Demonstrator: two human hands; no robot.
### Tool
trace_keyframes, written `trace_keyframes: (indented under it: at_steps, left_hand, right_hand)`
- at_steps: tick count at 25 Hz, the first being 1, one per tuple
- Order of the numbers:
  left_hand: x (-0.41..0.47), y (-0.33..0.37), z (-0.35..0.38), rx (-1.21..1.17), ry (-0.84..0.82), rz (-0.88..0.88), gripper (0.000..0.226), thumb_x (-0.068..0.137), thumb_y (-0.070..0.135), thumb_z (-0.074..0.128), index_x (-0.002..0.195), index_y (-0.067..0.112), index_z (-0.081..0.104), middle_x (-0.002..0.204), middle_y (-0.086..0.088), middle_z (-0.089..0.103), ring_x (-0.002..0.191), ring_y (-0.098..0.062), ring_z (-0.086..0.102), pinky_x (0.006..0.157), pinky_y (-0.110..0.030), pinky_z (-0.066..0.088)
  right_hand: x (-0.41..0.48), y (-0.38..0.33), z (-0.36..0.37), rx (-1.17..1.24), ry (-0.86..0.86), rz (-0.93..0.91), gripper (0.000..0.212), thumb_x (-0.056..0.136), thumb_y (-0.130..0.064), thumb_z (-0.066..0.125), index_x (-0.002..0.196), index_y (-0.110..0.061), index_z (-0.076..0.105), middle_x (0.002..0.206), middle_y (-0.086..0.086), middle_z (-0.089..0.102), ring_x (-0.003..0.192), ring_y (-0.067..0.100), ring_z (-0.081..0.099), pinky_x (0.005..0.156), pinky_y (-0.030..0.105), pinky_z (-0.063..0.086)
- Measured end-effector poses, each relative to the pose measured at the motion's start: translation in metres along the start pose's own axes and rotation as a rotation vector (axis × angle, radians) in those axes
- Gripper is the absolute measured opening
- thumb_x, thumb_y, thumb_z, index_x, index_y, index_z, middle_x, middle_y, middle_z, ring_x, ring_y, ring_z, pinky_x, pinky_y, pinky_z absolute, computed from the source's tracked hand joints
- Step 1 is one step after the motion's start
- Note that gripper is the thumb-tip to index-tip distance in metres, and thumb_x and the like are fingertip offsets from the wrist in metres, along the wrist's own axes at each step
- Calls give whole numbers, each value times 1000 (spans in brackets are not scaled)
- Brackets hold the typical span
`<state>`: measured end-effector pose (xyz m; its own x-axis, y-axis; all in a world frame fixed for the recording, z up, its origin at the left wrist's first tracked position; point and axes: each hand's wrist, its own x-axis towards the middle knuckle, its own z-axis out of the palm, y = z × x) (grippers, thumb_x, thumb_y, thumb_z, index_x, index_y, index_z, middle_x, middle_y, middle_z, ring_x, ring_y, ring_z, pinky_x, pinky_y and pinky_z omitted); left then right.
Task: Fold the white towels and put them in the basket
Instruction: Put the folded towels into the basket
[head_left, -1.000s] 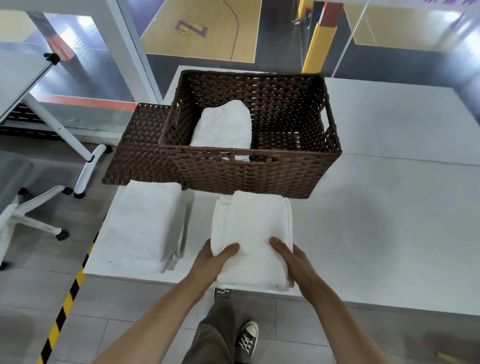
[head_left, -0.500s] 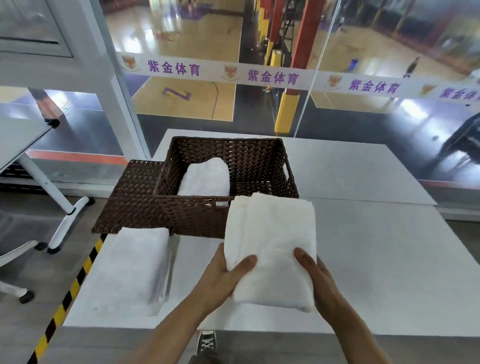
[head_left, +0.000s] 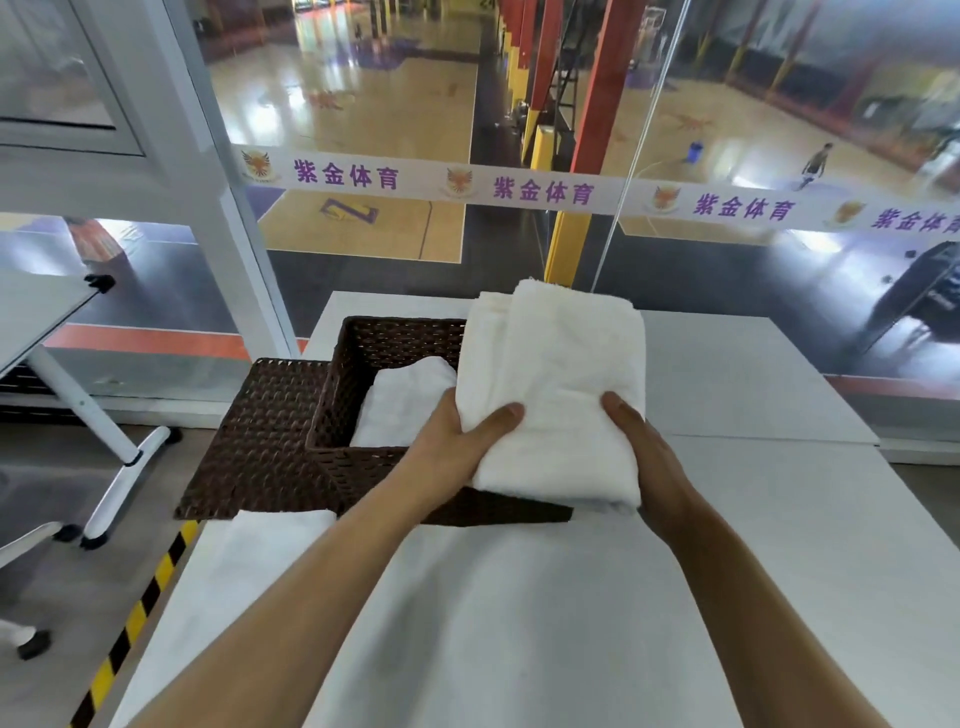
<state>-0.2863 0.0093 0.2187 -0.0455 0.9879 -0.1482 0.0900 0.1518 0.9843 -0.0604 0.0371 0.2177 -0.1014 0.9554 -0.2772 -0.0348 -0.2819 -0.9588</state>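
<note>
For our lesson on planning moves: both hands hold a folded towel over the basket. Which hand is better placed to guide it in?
Left, probably. The left hand grips the held towel directly above the basket opening, beside the towel inside; the right hand appears out past its right wall.

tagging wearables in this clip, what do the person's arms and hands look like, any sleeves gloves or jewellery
The left forearm and right forearm are bare, with no sleeve edge in view. The left hand and right hand wear no gloves. No watch or band shows at either wrist, and no ring shows on the thumbs; the other fingers are mostly hidden.
</note>
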Motion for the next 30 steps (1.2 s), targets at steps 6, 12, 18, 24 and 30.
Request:
trace_keyframes:
  at_steps: [6, 12, 18, 24, 30]
  left_hand:
    - [69, 8, -36, -22, -1, -35, 40, 88, 48, 70, 121, 33, 55, 114, 18, 67, 102, 3, 64, 82, -17, 49]
    - [129, -26, -52, -40, -67, -216, 34, 86, 41, 75, 116, 29, 62, 103, 12, 74, 92, -4, 71, 83, -24, 57]
    - [182, -73, -41, 53, -97, -463, 76, 68, 48, 86, 128, 14, 55, 118, -2, 68, 103, -20, 67, 89, -34, 56]
    - [219, -106, -21, 37, -153, -499, 65, 84, 37, 79, 138, 10, 55, 130, 1, 64, 117, -16, 61, 105, -31, 48]
    - [246, -125, 1, 419, -200, -531, 86, 87, 59, 64, 149, 8, 32, 142, -6, 54, 125, -25, 55, 96, -26, 43]
  right_hand:
    - [77, -28, 34, -73, -8, 62, 61, 80, -65, 72, 131, -32, 62, 115, -8, 75, 107, 16, 71, 99, 39, 54]
    - [132, -21, 49, -127, 40, 266, 46, 84, -50, 72, 120, -22, 68, 100, 3, 79, 93, 23, 74, 82, 35, 57]
    - [183, 15, 49, -235, 91, 482, 51, 73, -51, 68, 108, -14, 73, 98, 12, 77, 96, 32, 71, 84, 41, 56]
    - [238, 37, 48, -369, 153, 488, 80, 52, -60, 58, 117, -14, 64, 98, 9, 74, 91, 31, 69, 89, 46, 58]
    - [264, 48, 50, -577, 192, 442, 78, 82, -53, 53, 147, -14, 36, 123, 11, 62, 102, 29, 58, 90, 38, 48]
